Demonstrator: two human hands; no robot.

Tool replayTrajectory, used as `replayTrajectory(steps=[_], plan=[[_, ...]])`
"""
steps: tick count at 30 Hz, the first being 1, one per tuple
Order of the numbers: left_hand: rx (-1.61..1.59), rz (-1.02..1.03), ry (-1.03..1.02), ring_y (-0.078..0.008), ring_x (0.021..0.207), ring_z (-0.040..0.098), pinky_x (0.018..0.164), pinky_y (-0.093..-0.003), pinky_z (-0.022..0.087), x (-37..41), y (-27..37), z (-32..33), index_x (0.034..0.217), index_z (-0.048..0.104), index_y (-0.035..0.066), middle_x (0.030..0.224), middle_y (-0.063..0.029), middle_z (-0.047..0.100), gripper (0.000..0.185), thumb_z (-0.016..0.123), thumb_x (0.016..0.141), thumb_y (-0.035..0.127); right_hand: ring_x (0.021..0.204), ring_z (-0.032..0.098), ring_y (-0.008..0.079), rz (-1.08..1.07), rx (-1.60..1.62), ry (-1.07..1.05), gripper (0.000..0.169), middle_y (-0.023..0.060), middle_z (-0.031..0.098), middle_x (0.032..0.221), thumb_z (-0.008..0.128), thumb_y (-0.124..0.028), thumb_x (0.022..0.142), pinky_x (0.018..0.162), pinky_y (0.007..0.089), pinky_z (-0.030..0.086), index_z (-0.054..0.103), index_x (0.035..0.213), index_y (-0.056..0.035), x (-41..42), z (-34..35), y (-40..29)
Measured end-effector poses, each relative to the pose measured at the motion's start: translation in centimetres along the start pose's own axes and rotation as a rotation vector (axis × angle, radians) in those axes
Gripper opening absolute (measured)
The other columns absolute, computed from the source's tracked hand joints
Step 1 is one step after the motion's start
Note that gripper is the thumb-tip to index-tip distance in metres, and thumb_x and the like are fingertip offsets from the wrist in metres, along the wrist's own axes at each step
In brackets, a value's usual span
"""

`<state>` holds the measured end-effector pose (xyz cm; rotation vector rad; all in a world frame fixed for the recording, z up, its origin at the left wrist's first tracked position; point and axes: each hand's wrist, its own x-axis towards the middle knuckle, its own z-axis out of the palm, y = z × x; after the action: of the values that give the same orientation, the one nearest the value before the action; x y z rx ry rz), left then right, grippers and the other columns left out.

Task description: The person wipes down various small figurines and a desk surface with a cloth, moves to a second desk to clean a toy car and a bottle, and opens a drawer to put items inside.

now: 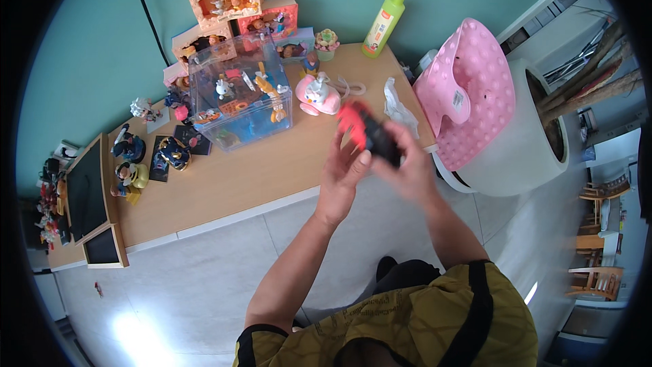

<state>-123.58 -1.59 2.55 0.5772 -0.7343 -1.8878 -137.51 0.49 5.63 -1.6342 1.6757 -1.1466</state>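
Between my two hands is a blurred red and black object (368, 131), raised over the front right part of the wooden tabletop (244, 183); its exact kind cannot be made out. My left hand (342, 173) grips the red side from below, thumb in front. My right hand (407, 158), smeared by motion, has hold of the black side. Just behind them a pink and white plush-like figure (318, 94) sits on the table. A crumpled white tissue (398, 104) lies to the right of the hands.
A clear plastic box (242, 94) with small toys stands left of centre, with boxed figurines (226, 0) stacked behind. Several figurines (175, 153) and a framed blackboard (89, 193) are at left. A green bottle (383, 23) stands at back right; a pink studded mat (481, 107) leans on a white planter (530, 163).
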Motion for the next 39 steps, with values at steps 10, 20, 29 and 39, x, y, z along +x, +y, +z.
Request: replayTrajectory(steps=[10,20,29,39], plan=[[-0.231,-0.107,0.102,-0.0219,0.097,0.057,0.081,-0.0389,0.05,-0.1,0.3,0.7,0.129,0.041,0.008,0.109,-0.0139,0.056,0.049,0.061,0.084,0.015,0.114,0.048,0.0199,0.087,0.067,0.226,0.07,0.012,0.046,0.126,0.073,-0.024,0.075,0.09,0.0361,0.044,0.037,0.13,0.0002,12.2,-1.5,4.7],[-0.232,-0.168,-0.06,-0.0228,0.099,0.057,0.088,-0.0401,0.047,-0.9,0.9,1.0,0.126,0.043,0.004,0.115,-0.016,0.055,0.051,0.062,0.08,0.014,0.093,0.063,0.0242,0.221,-0.024,0.365,0.055,0.014,0.064,0.101,0.078,-0.025,0.065,0.082,0.0346,0.05,0.056,0.111,-0.0048,26.1,-0.6,8.2],[-0.13,-0.046,-0.078,-0.023,0.115,0.049,0.094,-0.0394,0.043,-0.8,0.8,0.3,0.128,0.043,0.006,0.135,-0.011,0.041,0.061,0.065,0.071,0.013,0.081,0.064,0.0154,0.024,0.086,0.133,0.04,0.0094,0.067,0.091,0.075,-0.026,0.072,0.071,0.0306,0.051,0.06,0.102,-0.0033,10.3,-4.7,-3.0],[0.525,0.041,-0.545,-0.0238,0.104,0.053,0.085,-0.0325,0.045,-1.4,3.6,-1.6,0.099,0.064,0.002,0.126,-0.0143,0.043,0.042,0.062,0.057,0.004,0.075,0.061,0.0144,-0.134,0.072,-0.352,0.03,0.0064,0.062,0.086,0.074,-0.014,0.075,0.065,0.0284,0.051,0.059,0.097,-0.0017,2.3,-2.9,-4.6]])
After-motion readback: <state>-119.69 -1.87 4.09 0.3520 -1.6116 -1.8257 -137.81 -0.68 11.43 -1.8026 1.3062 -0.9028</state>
